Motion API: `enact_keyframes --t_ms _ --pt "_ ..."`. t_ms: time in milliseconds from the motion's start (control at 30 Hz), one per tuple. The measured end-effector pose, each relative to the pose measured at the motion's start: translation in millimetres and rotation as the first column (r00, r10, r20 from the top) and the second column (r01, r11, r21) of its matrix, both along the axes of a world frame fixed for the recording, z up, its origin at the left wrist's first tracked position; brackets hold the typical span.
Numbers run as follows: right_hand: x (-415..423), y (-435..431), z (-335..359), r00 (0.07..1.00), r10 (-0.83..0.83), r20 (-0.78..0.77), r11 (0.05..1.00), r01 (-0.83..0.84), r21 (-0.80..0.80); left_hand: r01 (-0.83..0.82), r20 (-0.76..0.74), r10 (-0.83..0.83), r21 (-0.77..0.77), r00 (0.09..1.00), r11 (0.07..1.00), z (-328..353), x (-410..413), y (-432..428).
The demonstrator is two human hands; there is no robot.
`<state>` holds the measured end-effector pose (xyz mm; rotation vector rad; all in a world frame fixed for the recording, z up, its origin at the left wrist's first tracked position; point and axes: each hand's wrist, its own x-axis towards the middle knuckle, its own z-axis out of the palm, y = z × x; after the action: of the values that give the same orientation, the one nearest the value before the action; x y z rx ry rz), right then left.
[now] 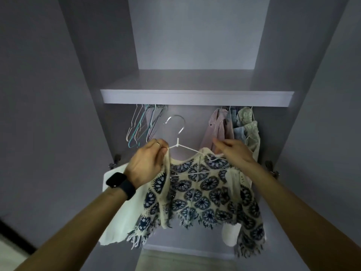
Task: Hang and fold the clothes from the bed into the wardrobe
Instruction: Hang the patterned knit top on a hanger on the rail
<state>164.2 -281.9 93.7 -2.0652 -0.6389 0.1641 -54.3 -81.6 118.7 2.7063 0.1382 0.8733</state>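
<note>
Hanger (177, 143) carries crochet top (203, 192); left hand (148, 165) and right hand (234, 151) each pinch a shoulder.

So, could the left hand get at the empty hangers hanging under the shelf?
Probably yes: the empty hangers hang just above the left hand, nothing between them. But its fingers grip the crochet top on the white hanger, so it must let go first.

Faces an open wardrobe (195, 45). Holds up a cream-and-blue crochet top (203, 192) on a white hanger (177, 142): grips one shoulder with the left hand (146, 163), pinches the other with the right hand (234, 151). Under the shelf (195, 97) edge, empty hangers (140, 126) towards its left end, hung shirts (232, 126) towards its right.
</note>
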Motion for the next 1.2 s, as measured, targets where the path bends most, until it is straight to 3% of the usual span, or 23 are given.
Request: enact_keyframes --t_ms 100,167,233,333,500,733,1033,1200 --pt "-5 8 9 0.996 0.043 0.077 0.998 -0.047 0.051 0.023 -0.005 -0.023 -0.073 1.000 0.997 -7 10 -12" --pt "-1 2 12 0.997 0.061 0.044 0.998 -0.062 0.022 0.000 0.019 0.002 -0.125 1.000 0.992 -7 12 -8" --pt "7 -10 10 0.998 0.060 0.023 0.996 -0.059 -0.066 -0.035 0.049 0.042 -0.142 0.998 0.989 -4 8 3" --pt "24 -30 6 0.983 0.011 0.181 0.971 0.033 -0.238 -0.046 0.076 0.059 -0.161 0.995 0.986 3 -2 19" --pt "37 -34 -2 0.982 -0.008 0.188 0.950 0.067 -0.305 0.001 0.104 0.014 -0.149 0.994 0.989 6 -5 17" --pt "37 -19 -2 1.000 -0.009 0.001 0.996 0.009 -0.090 -0.046 0.048 0.047 -0.021 0.998 0.999 0 -11 24" --pt "-8 17 21 0.995 0.098 0.020 0.995 -0.099 0.030 -0.083 -0.017 0.082 -0.069 0.996 0.994 -12 10 -4" --pt "-57 23 33 0.994 0.066 0.089 0.960 -0.087 0.268 -0.147 -0.069 0.139 -0.127 0.988 0.981 -25 22 -17"
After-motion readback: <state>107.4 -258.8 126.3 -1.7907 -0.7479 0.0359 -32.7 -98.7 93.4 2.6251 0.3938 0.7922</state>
